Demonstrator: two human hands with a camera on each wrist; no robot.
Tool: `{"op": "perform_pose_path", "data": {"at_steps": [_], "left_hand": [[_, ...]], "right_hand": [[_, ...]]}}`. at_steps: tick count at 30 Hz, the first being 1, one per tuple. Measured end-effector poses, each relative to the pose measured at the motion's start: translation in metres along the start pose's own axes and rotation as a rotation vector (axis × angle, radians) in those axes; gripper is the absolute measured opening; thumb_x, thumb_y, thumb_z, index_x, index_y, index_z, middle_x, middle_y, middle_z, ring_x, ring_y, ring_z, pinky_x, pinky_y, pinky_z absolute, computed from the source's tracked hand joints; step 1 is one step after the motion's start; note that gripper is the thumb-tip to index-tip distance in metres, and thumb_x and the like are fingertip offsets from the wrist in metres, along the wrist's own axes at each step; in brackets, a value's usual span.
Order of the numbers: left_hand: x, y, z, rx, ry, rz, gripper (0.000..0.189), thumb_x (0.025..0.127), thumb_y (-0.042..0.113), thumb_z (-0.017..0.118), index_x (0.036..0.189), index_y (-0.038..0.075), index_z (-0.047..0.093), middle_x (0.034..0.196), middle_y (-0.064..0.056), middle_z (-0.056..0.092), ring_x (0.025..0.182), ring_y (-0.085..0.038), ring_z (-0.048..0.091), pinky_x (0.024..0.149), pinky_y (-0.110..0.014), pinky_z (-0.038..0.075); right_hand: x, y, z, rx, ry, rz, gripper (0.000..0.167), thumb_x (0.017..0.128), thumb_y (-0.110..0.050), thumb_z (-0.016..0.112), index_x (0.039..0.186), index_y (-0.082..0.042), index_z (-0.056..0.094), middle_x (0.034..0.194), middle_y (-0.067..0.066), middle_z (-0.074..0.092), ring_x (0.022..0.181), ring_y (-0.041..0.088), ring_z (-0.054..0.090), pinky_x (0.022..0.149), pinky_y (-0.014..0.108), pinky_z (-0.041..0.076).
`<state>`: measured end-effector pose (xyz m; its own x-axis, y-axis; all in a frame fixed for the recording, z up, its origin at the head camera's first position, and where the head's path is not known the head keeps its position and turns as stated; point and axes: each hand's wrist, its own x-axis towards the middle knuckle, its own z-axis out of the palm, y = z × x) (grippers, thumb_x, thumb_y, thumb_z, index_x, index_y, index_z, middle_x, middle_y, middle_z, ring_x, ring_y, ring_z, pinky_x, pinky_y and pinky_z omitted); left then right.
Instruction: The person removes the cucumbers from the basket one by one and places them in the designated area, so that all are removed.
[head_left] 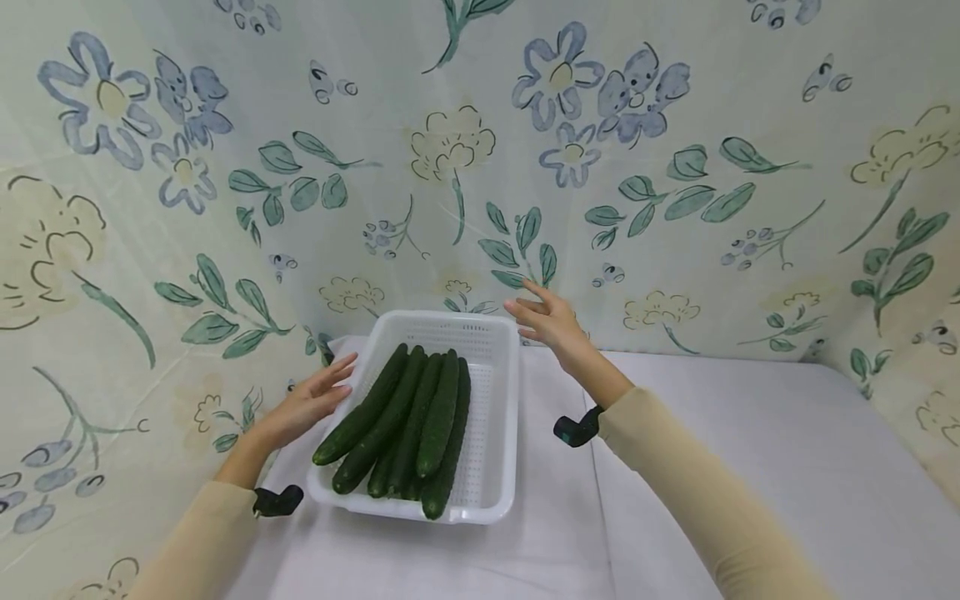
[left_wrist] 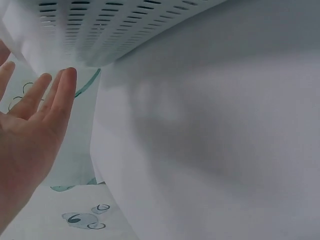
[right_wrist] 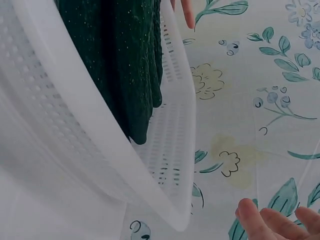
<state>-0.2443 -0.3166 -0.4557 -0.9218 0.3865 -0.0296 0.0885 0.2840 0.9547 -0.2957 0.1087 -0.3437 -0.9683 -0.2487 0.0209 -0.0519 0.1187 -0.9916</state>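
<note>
A white slotted plastic basket point(head_left: 491, 467) holds several dark green cucumbers point(head_left: 401, 417), lying lengthwise in a pile toward its left side. My left hand point(head_left: 303, 404) is beside the basket's left wall with fingers extended; whether the fingertips touch the rim cannot be told. In the left wrist view that hand point(left_wrist: 37, 130) shows straight fingers close to the slotted wall point(left_wrist: 100, 30). Off the far right corner, my right hand point(head_left: 553, 327) is held with fingers loosely spread and grips nothing. A gap separates the right fingers point(right_wrist: 250, 215) from the basket rim point(right_wrist: 187, 200) in the right wrist view.
White cloth point(head_left: 675, 433) covers the table under the basket and stretches out to the right. Behind and at the left hangs a floral fabric point(head_left: 420, 208), close to the basket's far end. Each wrist carries a small black device point(head_left: 577, 429).
</note>
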Motion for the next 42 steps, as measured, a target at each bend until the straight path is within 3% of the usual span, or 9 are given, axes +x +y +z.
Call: {"op": "perform_pose_path", "data": {"at_steps": [6,13,20,25,28,32,35,42], "left_hand": [[0.002,-0.002,0.008,-0.027,0.013,-0.007,0.063,0.107,0.025,0.049,0.161,0.024,0.018,0.160,-0.024,0.018,0.138,-0.042,0.032,0.105,-0.057,0.035],[0.005,-0.003,0.013,-0.082,-0.007,0.015,0.062,0.108,0.022,0.046,0.162,0.020,0.015,0.162,-0.024,0.004,0.144,-0.041,0.017,0.111,-0.061,0.021],[0.006,-0.004,0.013,-0.137,-0.035,0.019,0.063,0.108,0.023,0.046,0.162,0.022,0.014,0.165,-0.011,0.007,0.146,-0.033,0.013,0.112,-0.057,0.021],[0.005,-0.010,0.013,-0.170,-0.051,0.005,0.062,0.109,0.025,0.044,0.162,0.022,0.012,0.166,-0.008,0.003,0.148,-0.031,0.006,0.113,-0.059,0.015],[0.005,-0.012,0.012,-0.172,-0.054,0.000,0.061,0.109,0.026,0.043,0.162,0.023,0.013,0.166,-0.007,0.002,0.148,-0.031,0.007,0.113,-0.056,0.019],[0.005,-0.014,0.010,-0.164,-0.058,-0.004,0.059,0.110,0.026,0.041,0.162,0.025,0.013,0.165,-0.007,0.005,0.147,-0.032,0.013,0.109,-0.043,0.033],[0.005,-0.013,0.011,-0.159,-0.060,-0.008,0.059,0.110,0.026,0.041,0.162,0.026,0.013,0.165,-0.007,0.006,0.146,-0.031,0.015,0.106,-0.037,0.036],[0.005,-0.014,0.010,-0.168,-0.064,0.000,0.060,0.110,0.024,0.041,0.162,0.025,0.012,0.165,-0.007,0.006,0.144,-0.032,0.021,0.101,-0.031,0.042]], "right_hand": [[0.006,0.009,0.019,0.080,0.008,0.038,0.069,0.099,-0.025,0.065,0.157,-0.012,0.031,0.148,0.023,0.045,0.128,0.041,0.051,0.100,0.046,0.046],[0.009,0.019,0.041,0.097,0.011,0.088,0.066,0.098,-0.025,0.066,0.155,-0.012,0.036,0.142,0.021,0.052,0.121,0.041,0.057,0.096,0.043,0.050],[0.010,0.024,0.057,0.145,0.009,0.117,0.063,0.098,-0.022,0.066,0.154,-0.011,0.039,0.139,0.024,0.053,0.116,0.042,0.059,0.092,0.043,0.052],[0.009,0.030,0.066,0.145,0.002,0.146,0.062,0.098,-0.024,0.067,0.153,-0.011,0.040,0.138,0.024,0.053,0.112,0.042,0.061,0.088,0.041,0.054],[0.010,0.034,0.071,0.135,-0.003,0.150,0.062,0.098,-0.024,0.067,0.153,-0.011,0.041,0.137,0.024,0.054,0.109,0.041,0.062,0.087,0.042,0.055],[0.011,0.040,0.079,0.137,-0.017,0.153,0.061,0.099,-0.023,0.065,0.153,-0.010,0.040,0.137,0.024,0.053,0.110,0.045,0.060,0.092,0.049,0.051],[0.011,0.044,0.083,0.120,-0.015,0.165,0.059,0.100,-0.022,0.065,0.152,-0.011,0.042,0.135,0.025,0.055,0.111,0.048,0.058,0.093,0.052,0.050],[0.011,0.049,0.093,0.054,-0.001,0.209,0.057,0.097,-0.022,0.068,0.149,-0.013,0.048,0.125,0.023,0.061,0.088,0.036,0.063,0.086,0.049,0.054]]}}
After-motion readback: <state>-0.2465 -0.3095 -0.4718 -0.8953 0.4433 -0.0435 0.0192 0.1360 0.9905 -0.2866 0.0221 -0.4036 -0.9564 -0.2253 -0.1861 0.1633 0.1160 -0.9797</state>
